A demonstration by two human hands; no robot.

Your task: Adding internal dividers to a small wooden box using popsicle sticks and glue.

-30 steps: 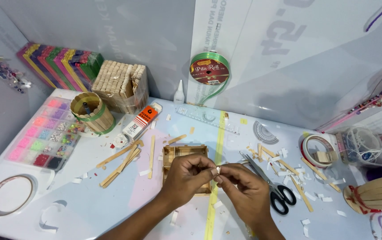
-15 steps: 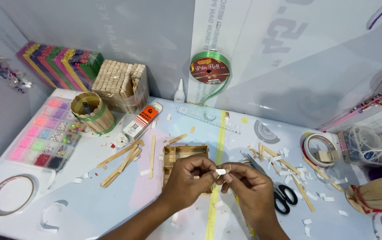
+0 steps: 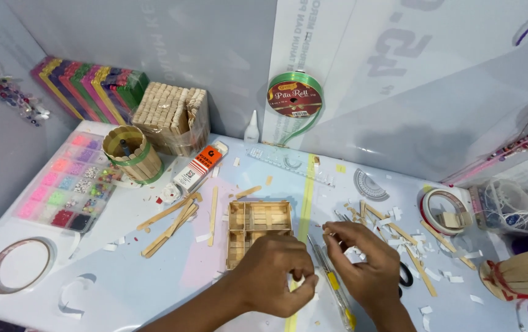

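Since half a second ago the hands are parted: a small white scrap [image 3: 301, 284] is pinched closed in the left hand [image 3: 273, 270], the right hand [image 3: 362, 261] is loosely curled and empty, just below the popsicle-stick tray [image 3: 259, 229], where careful placement seems called for next.

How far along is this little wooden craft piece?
Already built: a small stick frame with compartments lies on the table. In hand: the left hand pinches a small white scrap, and the right hand hovers beside it, over a yellow craft knife. Left, I'd guess: loose sticks and cut scraps lie unused, so more assembly seems likely.
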